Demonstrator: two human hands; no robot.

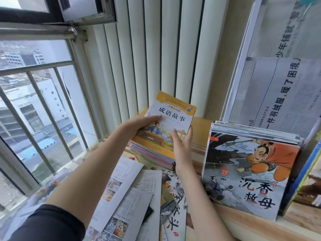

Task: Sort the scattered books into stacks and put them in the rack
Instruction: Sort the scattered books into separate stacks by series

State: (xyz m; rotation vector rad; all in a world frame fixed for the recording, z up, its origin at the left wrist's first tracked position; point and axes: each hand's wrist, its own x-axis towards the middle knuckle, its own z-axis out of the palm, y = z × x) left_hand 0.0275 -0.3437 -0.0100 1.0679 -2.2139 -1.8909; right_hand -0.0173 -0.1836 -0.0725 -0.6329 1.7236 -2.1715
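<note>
Indoors, left hand [139, 126] and right hand [182, 143] grip a stack of books [161, 136] beside a second stack [246, 171] near the rack [243, 70].

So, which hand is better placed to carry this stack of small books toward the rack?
Right, probably. The right hand holds the stack of small books on the side facing the rack; the left hand grips the far side.

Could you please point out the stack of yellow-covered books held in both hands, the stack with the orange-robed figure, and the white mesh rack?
Yellow-covered book stack [171, 119]: head view, top cover.
Orange-robed figure stack [243, 171]: head view, front cover.
White mesh rack [243, 80]: head view, side panel.
</note>
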